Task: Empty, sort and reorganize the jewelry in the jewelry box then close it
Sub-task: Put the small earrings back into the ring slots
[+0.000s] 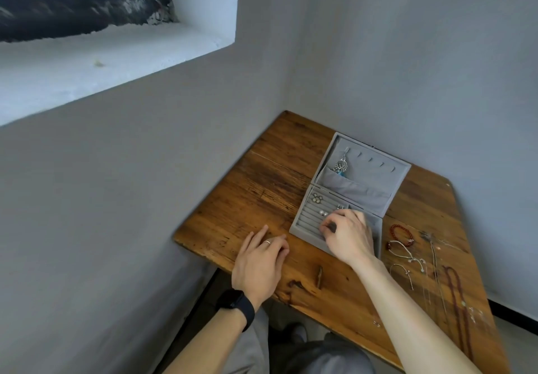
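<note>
Over the ring rows [308,218] of the jewelry box [378,178]: right hand [348,235], fingertips bunched, grip unclear; pearl studs [323,213] just beside at eleven o'clock; left hand [259,260] flat, farther.

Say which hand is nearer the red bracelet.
Right. The right hand is in the jewelry box beside the red bracelet; the left hand rests on the table, farther left.

A: Any words, brands or numbers to read here?
B: None. The grey jewelry box [375,169] bears no legible mark, and the black wristband [237,305] shows nothing readable, not even 1 digit.
</note>
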### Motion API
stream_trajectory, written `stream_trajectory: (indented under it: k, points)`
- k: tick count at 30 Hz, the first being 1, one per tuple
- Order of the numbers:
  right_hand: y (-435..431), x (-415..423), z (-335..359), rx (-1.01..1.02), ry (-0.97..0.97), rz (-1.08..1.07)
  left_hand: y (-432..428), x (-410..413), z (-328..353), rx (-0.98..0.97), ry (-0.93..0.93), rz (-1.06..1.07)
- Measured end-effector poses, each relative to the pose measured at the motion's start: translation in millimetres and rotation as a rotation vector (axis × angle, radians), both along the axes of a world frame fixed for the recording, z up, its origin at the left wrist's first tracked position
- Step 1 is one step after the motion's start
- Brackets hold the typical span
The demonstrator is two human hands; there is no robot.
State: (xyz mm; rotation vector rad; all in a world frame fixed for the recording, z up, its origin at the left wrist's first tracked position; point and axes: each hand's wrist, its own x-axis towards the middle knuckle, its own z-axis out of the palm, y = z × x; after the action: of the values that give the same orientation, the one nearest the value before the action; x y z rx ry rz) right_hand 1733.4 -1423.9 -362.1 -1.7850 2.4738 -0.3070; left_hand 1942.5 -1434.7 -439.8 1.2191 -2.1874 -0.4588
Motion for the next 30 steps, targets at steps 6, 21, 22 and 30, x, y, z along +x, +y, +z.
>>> stream_trajectory:
  k: [6, 21, 22, 30]
  points:
    - [-4.2, 8.6, 0.8, -0.059, -0.056, -0.073, 0.0, -0.4, -0.5, -0.008, -0.005, 0.006]
    - [67.1, -11.9, -15.9, -0.287, -0.078, -0.119, -17.7, 2.5, 31.5, 0.161, 0.169, -0.031]
    - [75.3, -12.1, -20.5, -0.208, -0.057, -0.127, -22.6, -1.5, 39.5, 0.159, 0.168, -0.041]
    - [88.0, -8.3, -32.3, 0.127, -0.246, -0.165, -63.3, -62.8, 79.1, 0.275, -0.185, -0.190]
